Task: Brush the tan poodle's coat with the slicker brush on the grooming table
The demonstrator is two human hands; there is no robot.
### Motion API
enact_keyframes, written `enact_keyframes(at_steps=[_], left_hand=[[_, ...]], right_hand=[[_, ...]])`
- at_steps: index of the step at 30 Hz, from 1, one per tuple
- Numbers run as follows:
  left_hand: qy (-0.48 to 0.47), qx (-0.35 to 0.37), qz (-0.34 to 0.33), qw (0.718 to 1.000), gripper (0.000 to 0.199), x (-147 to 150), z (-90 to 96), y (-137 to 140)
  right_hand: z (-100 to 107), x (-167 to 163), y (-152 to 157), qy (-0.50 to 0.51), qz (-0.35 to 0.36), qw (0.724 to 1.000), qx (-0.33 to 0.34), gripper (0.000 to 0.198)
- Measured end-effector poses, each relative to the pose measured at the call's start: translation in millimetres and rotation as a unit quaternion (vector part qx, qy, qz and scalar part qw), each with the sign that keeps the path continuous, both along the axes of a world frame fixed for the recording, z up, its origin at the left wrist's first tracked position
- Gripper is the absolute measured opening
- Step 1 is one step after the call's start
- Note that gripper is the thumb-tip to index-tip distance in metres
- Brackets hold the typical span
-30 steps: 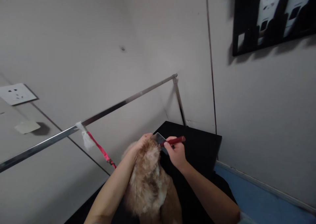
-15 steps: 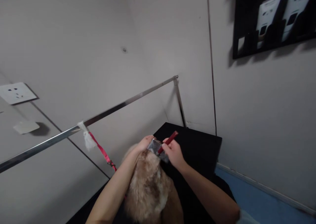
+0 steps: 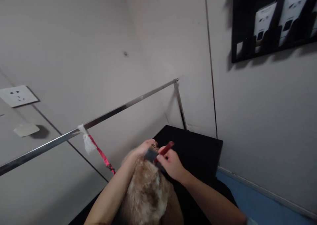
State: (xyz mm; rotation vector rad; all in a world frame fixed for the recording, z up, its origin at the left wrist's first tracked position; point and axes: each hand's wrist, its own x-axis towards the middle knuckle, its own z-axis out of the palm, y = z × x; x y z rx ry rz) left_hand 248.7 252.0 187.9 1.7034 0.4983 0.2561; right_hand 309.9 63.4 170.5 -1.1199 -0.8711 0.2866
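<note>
A dog with curly tan, brown and whitish fur (image 3: 143, 188) is on a black table, seen from above and behind. My right hand (image 3: 172, 164) is closed around the red handle of a slicker brush (image 3: 166, 149). The brush's flat grey head (image 3: 150, 155) lies against the fur, close beside my left hand. My left hand (image 3: 145, 148) is on the dog's far side, curled over and gripping it. Which part of the body it holds I cannot make out, as the fingers are mostly hidden.
A metal rail (image 3: 111, 112) runs along the wall over the black table (image 3: 195, 152). From it hangs a pink-red leash (image 3: 100, 152), tied with white material. A wall socket (image 3: 18, 95) is at left; a black rack (image 3: 244, 20) with white packages hangs at upper right.
The brush has moved down and to the left along the fur with my right hand, and its handle has tilted lower. My left hand stays nearly in place. The view has shifted slightly.
</note>
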Motion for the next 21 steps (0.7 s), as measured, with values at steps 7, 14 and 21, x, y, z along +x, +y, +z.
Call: enact_keyframes(at_steps=[7, 14, 21], left_hand=[[-0.059, -0.003, 0.001, 0.998, 0.037, -16, 0.8, 0], [-0.053, -0.018, 0.007, 0.998, 0.043, -29, 5.7, -14], [-0.030, 0.062, -0.006, 0.998, 0.049, -34, 17.0, -19]], right_hand=[[-50, 36, -8, 0.103, -0.108, 0.989, -0.006, 0.025], [-87, -34, -62, 0.125, 0.440, 0.886, -0.076, 0.044], [-54, -66, -22, 0.067, 0.288, 0.953, -0.071, 0.015]])
